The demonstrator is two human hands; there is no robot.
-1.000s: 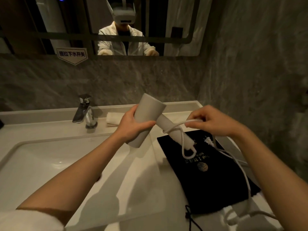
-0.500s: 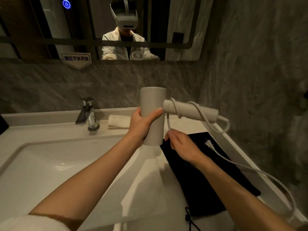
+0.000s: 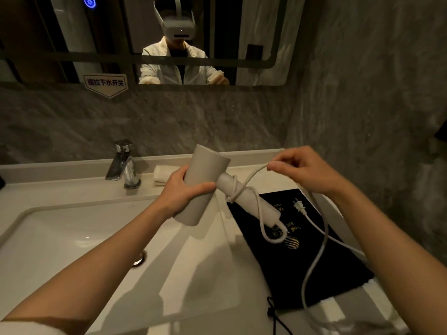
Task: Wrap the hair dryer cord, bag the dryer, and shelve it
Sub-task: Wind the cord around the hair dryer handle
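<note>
**Over the basin: cord half wound, plenty left to snag**

Above the counter's right side, seen from the head camera, the left hand point(image 3: 186, 192) is clamped round the barrel of the hair dryer point(image 3: 205, 187), holding it tilted with the handle pointing down toward four o'clock. The right hand point(image 3: 302, 171), up at two o'clock from the dryer, is closed in a pinch on the cord point(image 3: 316, 252), drawing it taut off the handle. A couple of turns cross the handle near the barrel, and a slack loop hangs off the handle's end.

Directly below lies the black bag point(image 3: 302, 257), flat on the counter point(image 3: 242, 274), with the plug point(image 3: 299, 206) resting on it. The long free run of cord trails across the bag toward five o'clock.

Likely risks: the few turns look loose and could slide off the handle's end if tension drops; the trailing cord may drag the plug or the bag toward the sink point(image 3: 60, 238) as winding goes on.
</note>
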